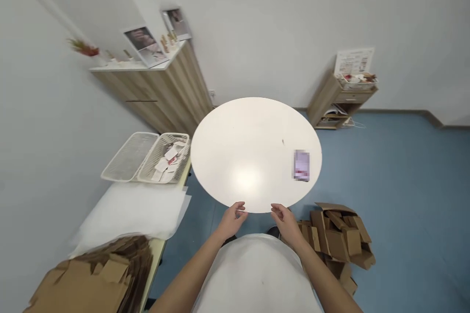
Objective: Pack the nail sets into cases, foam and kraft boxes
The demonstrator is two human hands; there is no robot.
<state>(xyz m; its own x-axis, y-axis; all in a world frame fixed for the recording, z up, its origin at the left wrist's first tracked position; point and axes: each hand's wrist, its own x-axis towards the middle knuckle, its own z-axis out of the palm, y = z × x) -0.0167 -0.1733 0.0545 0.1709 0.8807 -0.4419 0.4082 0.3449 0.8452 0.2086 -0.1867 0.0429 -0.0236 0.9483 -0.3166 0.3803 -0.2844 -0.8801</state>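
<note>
My left hand (pixel 233 218) is at the near edge of a white round table (pixel 235 137), its fingers apart and nothing in it. A short way to the right, my right hand (pixel 284 219) is at the same edge, also open, with thumb and fingers spread. Both hands are nearest to the table's rim; whether they touch it I cannot tell. Toward the right side of the tabletop lies a purple rectangular item (pixel 301 165), blurred into blocks, so its kind is unclear. Beyond it is a tiny dark speck (pixel 283 142).
On a side table at left are an empty white basket (pixel 130 156), a basket of small packets (pixel 165 159), white sheets (pixel 132 208) and flattened cardboard (pixel 84 279). Cardboard boxes (pixel 341 237) sit on the floor at right. A cabinet (pixel 157 83) and small shelf (pixel 340 100) stand behind.
</note>
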